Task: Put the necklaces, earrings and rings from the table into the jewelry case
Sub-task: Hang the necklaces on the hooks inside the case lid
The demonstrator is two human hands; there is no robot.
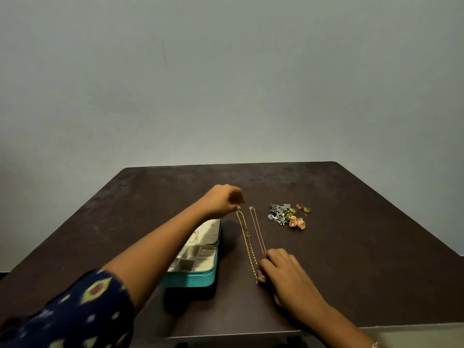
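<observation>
Barely begun, I judge: my right hand [281,270] pinches the beaded necklace [247,237] at its near end, my left hand [224,200] curls at the far end, grip unclear, and the thin necklace [257,229], earrings [283,214] and rings [303,208] lie outside the jewelry case [200,277] under my left forearm.

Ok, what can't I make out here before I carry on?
Head view:
- Left hand: motion-blurred; pinching the beaded chain or not, unclear.
- Right hand: fingers cover the thin chain's near end; grip unclear.
- Case: forearm hides its left side.
- Earrings: pile too small to count.

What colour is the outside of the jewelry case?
Teal outside, with a cream lining; the head view shows it.
</observation>
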